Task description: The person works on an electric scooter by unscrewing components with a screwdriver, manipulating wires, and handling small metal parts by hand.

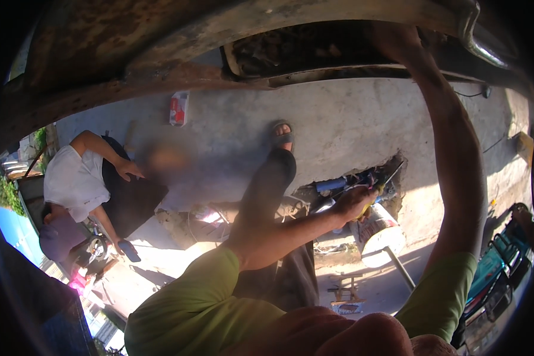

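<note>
Yellow peeks out at the left grip [360,202], on the handle of the tool [393,174], and its blade flashes silver! Just below that grip, a bucket [380,231], white with reddish patches. Blue on a small object [331,184] just to its left. Way out left, a white shirt [76,178], a purplish cap [62,237], a red-and-white box [178,110]. Left of the right grip [397,44], rust-mottled brown across the metal panel [89,47]!

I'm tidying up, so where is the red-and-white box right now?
In the head view, the box is on the concrete, left of the sandaled foot and just below the rusty metal.
</note>
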Action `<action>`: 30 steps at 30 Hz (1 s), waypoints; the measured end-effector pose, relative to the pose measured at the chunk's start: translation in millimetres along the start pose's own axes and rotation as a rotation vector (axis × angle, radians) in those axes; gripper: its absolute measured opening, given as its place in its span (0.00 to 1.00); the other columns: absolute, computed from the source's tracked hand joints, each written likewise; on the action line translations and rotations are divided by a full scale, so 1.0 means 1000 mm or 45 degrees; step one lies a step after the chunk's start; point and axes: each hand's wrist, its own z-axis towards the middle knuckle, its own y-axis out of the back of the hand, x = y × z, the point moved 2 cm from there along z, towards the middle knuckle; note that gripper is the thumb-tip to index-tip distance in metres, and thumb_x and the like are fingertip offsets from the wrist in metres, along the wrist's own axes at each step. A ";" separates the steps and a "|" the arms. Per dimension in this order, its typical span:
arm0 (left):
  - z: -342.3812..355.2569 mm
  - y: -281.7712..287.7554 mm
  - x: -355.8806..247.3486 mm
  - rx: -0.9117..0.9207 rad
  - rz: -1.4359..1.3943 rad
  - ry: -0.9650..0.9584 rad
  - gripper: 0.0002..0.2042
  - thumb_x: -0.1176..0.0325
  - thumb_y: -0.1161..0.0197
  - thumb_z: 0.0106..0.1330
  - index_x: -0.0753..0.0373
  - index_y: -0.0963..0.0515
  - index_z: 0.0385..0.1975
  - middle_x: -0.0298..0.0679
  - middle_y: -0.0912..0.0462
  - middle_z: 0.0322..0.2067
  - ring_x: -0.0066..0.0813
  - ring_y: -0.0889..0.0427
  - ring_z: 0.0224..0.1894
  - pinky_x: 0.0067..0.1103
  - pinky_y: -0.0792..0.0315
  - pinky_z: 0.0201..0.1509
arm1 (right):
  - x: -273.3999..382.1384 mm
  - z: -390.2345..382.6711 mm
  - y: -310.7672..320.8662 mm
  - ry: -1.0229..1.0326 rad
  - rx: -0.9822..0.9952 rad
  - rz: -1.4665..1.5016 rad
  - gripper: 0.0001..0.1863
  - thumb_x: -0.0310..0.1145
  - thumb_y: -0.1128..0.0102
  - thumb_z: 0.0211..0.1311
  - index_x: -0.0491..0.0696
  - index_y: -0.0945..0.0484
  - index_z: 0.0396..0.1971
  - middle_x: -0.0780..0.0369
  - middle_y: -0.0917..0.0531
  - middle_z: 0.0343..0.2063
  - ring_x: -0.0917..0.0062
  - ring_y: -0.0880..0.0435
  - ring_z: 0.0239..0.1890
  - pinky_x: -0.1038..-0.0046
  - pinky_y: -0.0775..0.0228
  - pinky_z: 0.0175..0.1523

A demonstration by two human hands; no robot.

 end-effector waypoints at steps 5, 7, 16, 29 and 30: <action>-0.002 0.000 0.002 0.023 0.044 0.013 0.19 0.51 0.48 0.79 0.63 0.27 0.36 0.35 0.25 0.20 0.20 0.30 0.18 0.21 0.37 0.22 | -0.037 -0.013 0.005 -0.145 -0.119 0.712 0.15 0.36 0.42 0.71 0.46 0.20 0.52 0.51 0.18 0.53 0.63 0.22 0.58 0.62 0.27 0.62; -0.002 0.002 0.000 0.029 0.057 0.013 0.19 0.51 0.48 0.79 0.63 0.27 0.36 0.35 0.25 0.20 0.20 0.30 0.18 0.20 0.37 0.22 | -0.037 -0.014 0.004 -0.645 -0.192 2.241 0.16 0.36 0.39 0.69 0.45 0.21 0.52 0.50 0.19 0.54 0.62 0.23 0.60 0.62 0.28 0.64; -0.002 0.000 0.001 0.001 0.067 0.032 0.19 0.51 0.49 0.79 0.63 0.26 0.36 0.36 0.24 0.20 0.21 0.29 0.18 0.21 0.36 0.23 | 0.028 -0.072 0.052 -0.899 -0.122 1.940 0.17 0.39 0.53 0.79 0.47 0.18 0.52 0.60 0.13 0.37 0.74 0.15 0.39 0.73 0.23 0.41; 0.008 -0.002 0.017 -0.066 0.132 0.072 0.17 0.52 0.47 0.78 0.62 0.26 0.37 0.40 0.20 0.24 0.24 0.25 0.20 0.21 0.33 0.24 | 0.088 -0.164 0.026 -0.884 -0.140 3.027 0.08 0.33 0.48 0.74 0.49 0.21 0.44 0.61 0.17 0.46 0.74 0.20 0.43 0.76 0.26 0.44; 0.007 -0.003 0.018 -0.070 0.130 0.074 0.17 0.52 0.46 0.78 0.62 0.26 0.37 0.40 0.20 0.24 0.24 0.25 0.20 0.21 0.34 0.24 | 0.088 -0.164 0.026 -0.865 -0.122 3.019 0.08 0.33 0.48 0.74 0.49 0.21 0.44 0.62 0.17 0.45 0.74 0.20 0.43 0.76 0.26 0.44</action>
